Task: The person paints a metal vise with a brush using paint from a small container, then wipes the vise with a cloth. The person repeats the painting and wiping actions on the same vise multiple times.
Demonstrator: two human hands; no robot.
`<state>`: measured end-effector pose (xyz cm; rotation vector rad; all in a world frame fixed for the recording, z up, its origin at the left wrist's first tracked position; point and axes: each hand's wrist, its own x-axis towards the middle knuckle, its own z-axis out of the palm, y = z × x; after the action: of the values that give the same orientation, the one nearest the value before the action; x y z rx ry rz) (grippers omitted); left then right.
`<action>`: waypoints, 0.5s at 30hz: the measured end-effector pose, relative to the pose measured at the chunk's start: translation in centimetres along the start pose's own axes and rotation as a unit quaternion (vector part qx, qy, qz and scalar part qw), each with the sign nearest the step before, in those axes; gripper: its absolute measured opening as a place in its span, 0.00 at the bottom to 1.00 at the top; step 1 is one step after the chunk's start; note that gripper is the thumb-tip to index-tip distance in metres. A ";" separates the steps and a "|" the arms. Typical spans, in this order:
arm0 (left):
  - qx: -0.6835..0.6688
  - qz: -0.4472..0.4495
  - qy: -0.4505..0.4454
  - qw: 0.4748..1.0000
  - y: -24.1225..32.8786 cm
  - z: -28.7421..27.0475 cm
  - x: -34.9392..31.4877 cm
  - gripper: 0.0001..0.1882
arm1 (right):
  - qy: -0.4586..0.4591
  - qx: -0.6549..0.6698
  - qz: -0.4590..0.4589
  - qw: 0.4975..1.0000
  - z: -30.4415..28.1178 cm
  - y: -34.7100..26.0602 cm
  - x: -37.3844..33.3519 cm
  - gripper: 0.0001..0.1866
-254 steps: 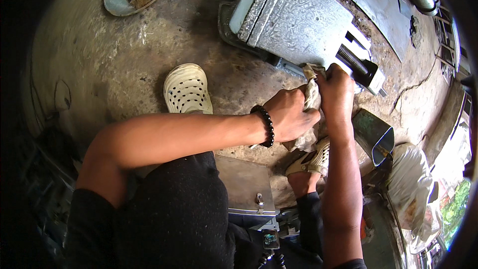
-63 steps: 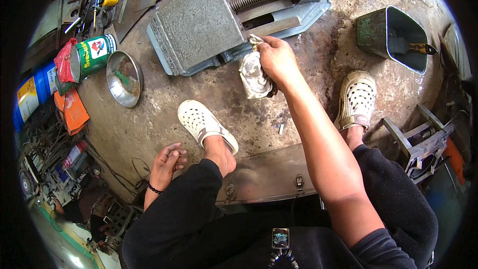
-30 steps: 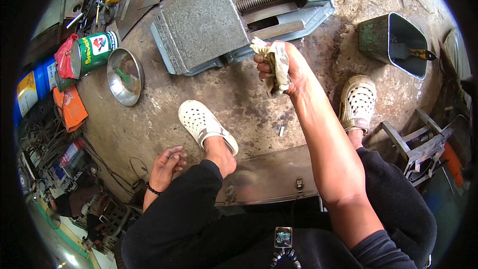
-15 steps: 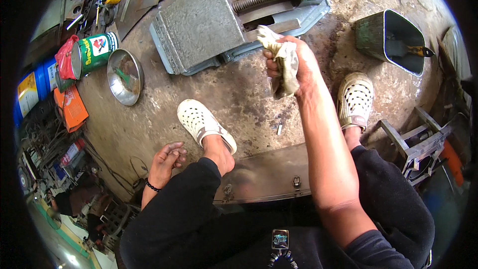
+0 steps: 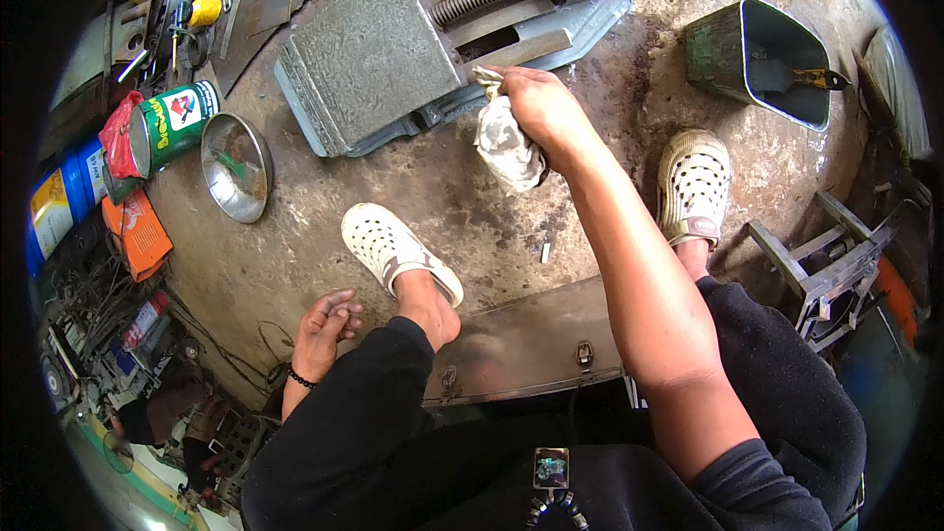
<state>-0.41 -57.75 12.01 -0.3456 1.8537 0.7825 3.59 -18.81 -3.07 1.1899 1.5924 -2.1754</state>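
Note:
A grey-blue machine vise [image 5: 369, 54] lies on the concrete floor in front of me, its flat steel top towards the left and its threaded screw towards the right. My right hand [image 5: 543, 110] is closed round a crumpled, stained white rag [image 5: 506, 146], held beside the vise's near edge; some fingers are hidden behind the back of the hand. The rag's upper end is close to the vise body, and I cannot tell whether they touch. My left hand [image 5: 326, 327] hangs beside my left knee, fingers loosely curled and apart, holding nothing.
A metal bowl [image 5: 236, 167] with something green in it stands at left, beside a green can [image 5: 177, 128] and an orange box [image 5: 136, 234]. At right are a square container [image 5: 713, 59] with a brush [image 5: 821, 79] and a steel frame [image 5: 811, 270]. My shoes flank the near floor.
My right hand has moved slightly left with the rag and turned, so its back now faces up and the rag hangs on its left. My left hand stays beside the knee.

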 end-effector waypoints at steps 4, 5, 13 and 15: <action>0.000 0.002 -0.005 1.000 0.0 0.0 0.0 0.20 | 0.024 -0.148 -0.035 0.988 1.8 -1.4 0.1 0.21; -0.003 0.001 -0.005 1.000 0.0 0.0 0.0 0.20 | -0.005 -0.156 -0.011 0.988 1.7 -1.7 -0.2 0.22; 0.007 0.010 -0.002 1.000 0.5 0.0 0.0 0.19 | 0.003 -0.112 -0.082 0.990 -0.2 -2.0 -3.8 0.21; 0.034 0.026 0.002 0.999 1.3 0.3 0.0 0.19 | -0.045 -0.112 -0.016 0.993 -1.1 -2.0 -4.1 0.22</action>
<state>-0.88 -56.60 12.40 -0.2570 1.8941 0.7527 5.66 -18.20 1.12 0.9945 1.7715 -1.9740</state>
